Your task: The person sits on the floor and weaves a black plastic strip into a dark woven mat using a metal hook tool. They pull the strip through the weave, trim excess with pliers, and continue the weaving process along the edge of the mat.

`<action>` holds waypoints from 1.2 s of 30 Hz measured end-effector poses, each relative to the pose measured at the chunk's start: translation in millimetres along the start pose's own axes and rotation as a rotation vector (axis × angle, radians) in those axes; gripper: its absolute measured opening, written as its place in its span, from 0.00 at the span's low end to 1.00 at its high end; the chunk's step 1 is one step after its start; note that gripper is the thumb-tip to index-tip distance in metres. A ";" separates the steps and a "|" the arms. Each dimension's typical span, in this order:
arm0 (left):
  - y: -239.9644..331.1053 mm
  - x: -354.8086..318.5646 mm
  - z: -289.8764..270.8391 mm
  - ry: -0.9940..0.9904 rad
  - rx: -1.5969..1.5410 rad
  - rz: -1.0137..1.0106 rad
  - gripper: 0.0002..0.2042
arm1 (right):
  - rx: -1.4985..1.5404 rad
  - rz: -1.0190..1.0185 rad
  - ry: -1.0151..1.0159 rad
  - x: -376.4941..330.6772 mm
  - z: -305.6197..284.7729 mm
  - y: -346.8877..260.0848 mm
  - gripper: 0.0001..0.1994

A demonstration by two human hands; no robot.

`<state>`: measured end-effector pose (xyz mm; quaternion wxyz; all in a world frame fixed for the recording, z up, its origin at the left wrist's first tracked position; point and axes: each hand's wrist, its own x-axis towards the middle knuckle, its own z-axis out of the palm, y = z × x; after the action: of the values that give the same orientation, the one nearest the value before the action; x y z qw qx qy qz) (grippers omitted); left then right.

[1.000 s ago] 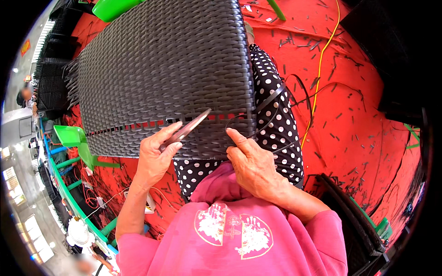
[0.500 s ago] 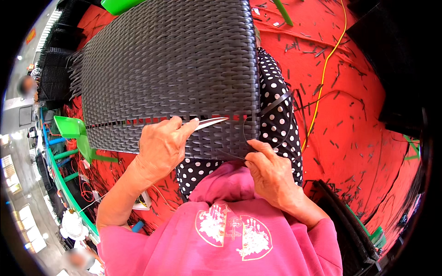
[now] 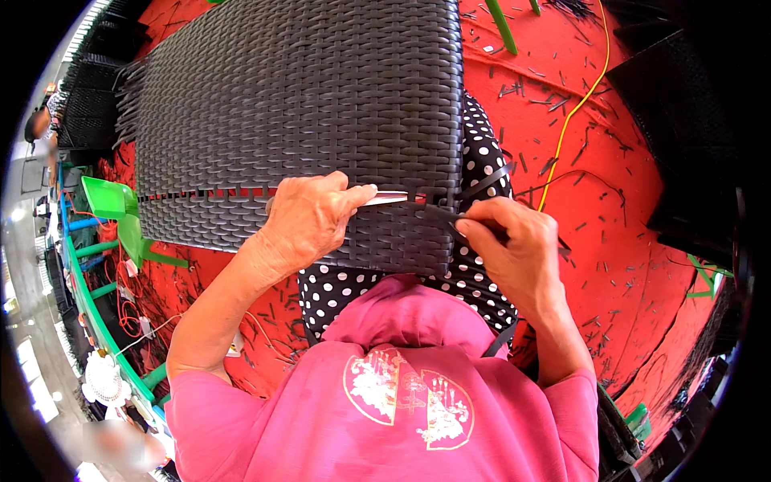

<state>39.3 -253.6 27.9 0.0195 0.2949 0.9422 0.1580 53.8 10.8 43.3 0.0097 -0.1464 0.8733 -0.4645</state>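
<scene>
A black woven wicker panel [image 3: 313, 104] lies across my lap, with a narrow slit running across it near my side. My left hand [image 3: 309, 217] is closed around a slim, pointed metal tool [image 3: 391, 198], its handle hidden in the palm. The tool's tip lies along the slit, pointing right. Beside the panel's right end, my right hand [image 3: 514, 241] pinches a flat black plastic strip [image 3: 439, 214] between thumb and fingers. The strip's end reaches toward the tool's tip; whether they touch I cannot tell.
Red floor covering [image 3: 578, 281] is strewn with black strip scraps. A yellow cable [image 3: 566, 124] runs along it on the right. Green plastic supports [image 3: 108, 198] stand by the panel's left end. Dark woven pieces [image 3: 675, 136] stand at far right. People are blurred at far left.
My right hand has moved up and right, bringing the strip's end near the slit. My left hand and the tool have shifted slightly right and up. The view has tilted a little.
</scene>
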 end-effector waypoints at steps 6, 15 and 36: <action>-3.3 7.0 -4.7 -0.102 0.109 0.004 0.12 | -0.059 0.252 -0.132 13.8 24.1 9.6 0.07; 10.4 21.9 -26.3 -0.272 0.249 0.057 0.06 | -0.076 0.225 -0.187 25.2 32.1 7.1 0.09; -32.5 6.8 6.5 -0.034 -0.383 0.012 0.17 | 0.610 0.598 -0.136 -2.6 13.3 38.6 0.06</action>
<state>16.7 -273.2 12.0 0.0904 0.2942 0.8926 0.3296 48.8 21.1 4.0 0.2443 0.0924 0.6973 -0.6675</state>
